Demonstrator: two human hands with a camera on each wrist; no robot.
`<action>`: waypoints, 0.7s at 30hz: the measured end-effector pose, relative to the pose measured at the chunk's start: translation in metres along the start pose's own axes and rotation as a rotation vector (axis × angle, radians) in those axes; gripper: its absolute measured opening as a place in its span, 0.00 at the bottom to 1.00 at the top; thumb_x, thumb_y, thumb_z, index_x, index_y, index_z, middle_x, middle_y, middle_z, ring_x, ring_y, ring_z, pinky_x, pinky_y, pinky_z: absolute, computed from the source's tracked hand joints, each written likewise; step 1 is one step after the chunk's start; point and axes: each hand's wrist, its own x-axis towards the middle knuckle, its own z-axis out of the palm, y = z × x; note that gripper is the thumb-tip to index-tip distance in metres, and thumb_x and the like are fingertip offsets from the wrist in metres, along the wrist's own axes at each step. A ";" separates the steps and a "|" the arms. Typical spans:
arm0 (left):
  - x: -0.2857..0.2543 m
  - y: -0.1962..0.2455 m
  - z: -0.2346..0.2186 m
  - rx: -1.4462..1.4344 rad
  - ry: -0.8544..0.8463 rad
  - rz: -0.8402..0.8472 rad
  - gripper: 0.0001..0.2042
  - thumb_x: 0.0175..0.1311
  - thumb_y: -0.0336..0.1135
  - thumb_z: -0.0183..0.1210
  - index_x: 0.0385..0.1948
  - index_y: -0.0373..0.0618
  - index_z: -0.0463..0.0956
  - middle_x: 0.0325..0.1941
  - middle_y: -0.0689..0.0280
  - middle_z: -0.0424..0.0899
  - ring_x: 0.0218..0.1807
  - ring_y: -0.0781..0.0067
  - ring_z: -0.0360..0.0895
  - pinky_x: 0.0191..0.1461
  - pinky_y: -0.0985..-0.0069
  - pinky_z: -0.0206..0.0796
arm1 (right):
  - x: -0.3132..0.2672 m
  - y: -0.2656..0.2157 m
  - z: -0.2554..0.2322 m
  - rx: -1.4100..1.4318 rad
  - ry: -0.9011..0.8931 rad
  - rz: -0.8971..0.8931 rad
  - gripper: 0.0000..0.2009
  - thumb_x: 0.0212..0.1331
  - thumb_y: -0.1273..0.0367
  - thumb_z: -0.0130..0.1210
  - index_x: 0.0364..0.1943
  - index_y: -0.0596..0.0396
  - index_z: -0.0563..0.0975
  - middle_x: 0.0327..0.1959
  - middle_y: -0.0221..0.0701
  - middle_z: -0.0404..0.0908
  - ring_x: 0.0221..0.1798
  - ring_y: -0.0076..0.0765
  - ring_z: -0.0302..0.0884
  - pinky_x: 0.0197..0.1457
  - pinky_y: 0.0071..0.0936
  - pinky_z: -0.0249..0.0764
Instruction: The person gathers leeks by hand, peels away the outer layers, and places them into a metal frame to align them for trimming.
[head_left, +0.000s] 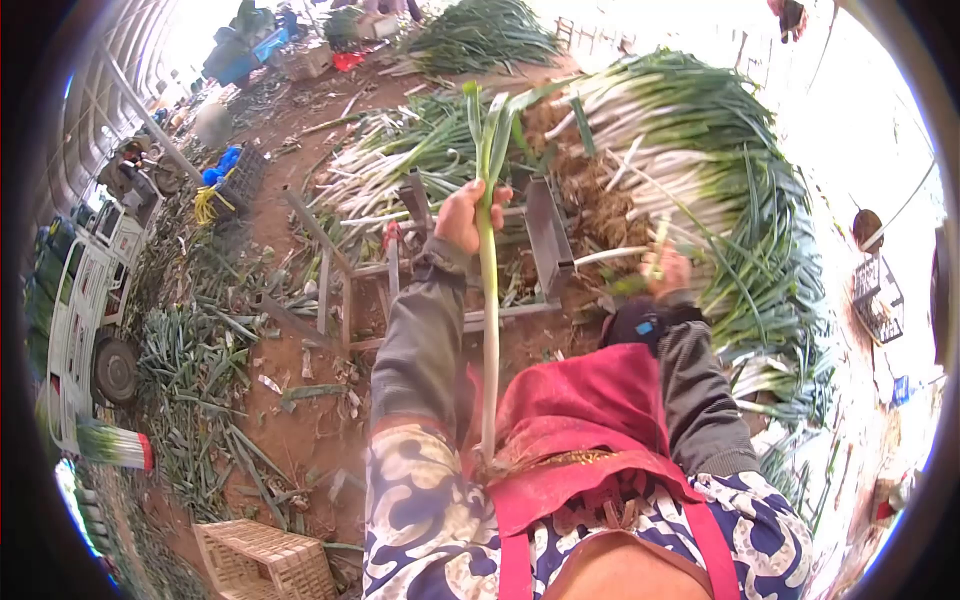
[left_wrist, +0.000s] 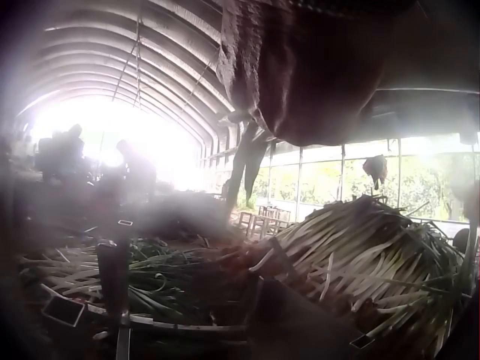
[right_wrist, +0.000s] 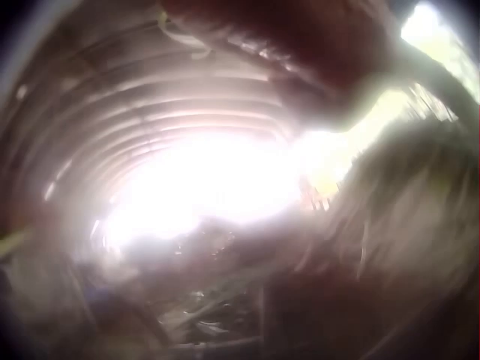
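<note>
In the head view my left hand [head_left: 462, 217] grips a long green onion [head_left: 489, 300] just below its leaves. The stalk is upright in that view, its pale root end reaching down to the red apron [head_left: 590, 400]. My right hand [head_left: 672, 272], blurred, is out to the right beside the large onion heap [head_left: 690, 150]. Yellow-green leaf scraps [head_left: 656, 255] show at its curled fingers. In the right wrist view, part of the hand [right_wrist: 300, 37] fills the top, dark and smeared. The left wrist view has a dark hand part [left_wrist: 300, 75] overhead.
A metal frame [head_left: 545, 235] stands in front of me. Beyond it lies another onion pile [head_left: 400, 150]. Leaf waste [head_left: 200, 370] covers the ground at left, near a white vehicle [head_left: 85, 330]. A wicker-like crate [head_left: 265, 560] lies at lower left.
</note>
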 end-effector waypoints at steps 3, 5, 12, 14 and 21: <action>-0.009 -0.003 -0.014 -0.008 0.098 0.034 0.13 0.72 0.39 0.42 0.48 0.40 0.66 0.40 0.58 0.78 0.26 0.76 0.69 0.28 0.75 0.65 | 0.027 -0.038 0.056 -0.317 0.133 -0.489 0.03 0.56 0.72 0.50 0.28 0.54 0.72 0.17 0.22 0.66 0.14 0.23 0.63 0.16 0.25 0.63; -0.003 -0.006 -0.021 -0.044 0.151 0.042 0.11 0.71 0.38 0.43 0.45 0.42 0.66 0.37 0.58 0.78 0.25 0.75 0.70 0.26 0.75 0.66 | 0.009 -0.021 0.138 -0.457 -0.398 -0.547 0.08 0.58 0.69 0.52 0.39 0.55 0.70 0.29 0.26 0.70 0.24 0.25 0.67 0.28 0.27 0.65; -0.021 0.037 -0.025 -0.345 0.308 0.285 0.10 0.71 0.40 0.44 0.42 0.44 0.66 0.33 0.63 0.75 0.23 0.74 0.67 0.28 0.76 0.65 | -0.142 -0.001 0.270 -0.861 -1.038 -0.516 0.36 0.55 0.69 0.61 0.67 0.60 0.56 0.64 0.41 0.64 0.57 0.31 0.70 0.56 0.29 0.70; -0.029 0.051 -0.050 -0.394 0.265 0.398 0.10 0.72 0.41 0.44 0.41 0.44 0.67 0.32 0.63 0.74 0.24 0.74 0.67 0.29 0.77 0.65 | -0.125 0.044 0.195 -0.959 -0.948 -0.450 0.28 0.59 0.67 0.58 0.62 0.60 0.62 0.49 0.33 0.70 0.43 0.25 0.70 0.46 0.25 0.70; -0.069 0.099 -0.145 -0.250 0.355 0.671 0.15 0.72 0.42 0.41 0.42 0.38 0.69 0.36 0.61 0.75 0.37 0.66 0.72 0.46 0.65 0.65 | -0.087 0.069 0.173 -0.950 -0.915 0.015 0.13 0.63 0.72 0.51 0.50 0.60 0.74 0.28 0.21 0.73 0.31 0.17 0.67 0.33 0.16 0.66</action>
